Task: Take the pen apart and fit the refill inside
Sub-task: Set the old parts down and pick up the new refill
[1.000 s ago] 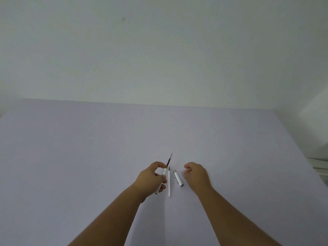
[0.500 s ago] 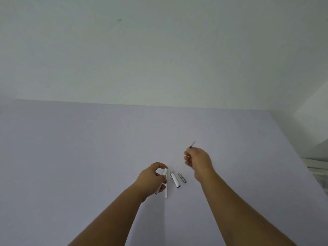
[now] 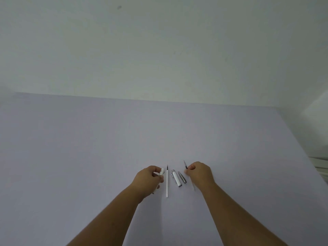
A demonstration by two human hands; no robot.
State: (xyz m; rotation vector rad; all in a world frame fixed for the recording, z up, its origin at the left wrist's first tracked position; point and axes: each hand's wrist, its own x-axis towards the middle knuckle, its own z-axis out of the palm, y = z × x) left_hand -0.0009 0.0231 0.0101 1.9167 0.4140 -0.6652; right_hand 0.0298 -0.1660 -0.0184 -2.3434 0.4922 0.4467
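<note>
My left hand (image 3: 148, 179) is closed around the white pen barrel (image 3: 160, 173), whose open end sticks out past my fingers. My right hand (image 3: 199, 174) pinches a thin refill (image 3: 185, 165); its dark tip points away from me, and its tail shows blurred below the hand. On the table between my hands lie a second white refill (image 3: 167, 181) with a dark tip, the white and silver pen cap (image 3: 176, 178), and a small grey metal tip piece (image 3: 182, 177).
The parts lie on a pale lilac table (image 3: 88, 148) that meets a plain wall at the back. The table's right edge runs diagonally at the right, with stacked white items (image 3: 319, 166) beyond it.
My right hand pulled the refill out of the barrel, lifted it up to the right, then brought it back down beside the tip piece. My left hand kept hold of the barrel.
</note>
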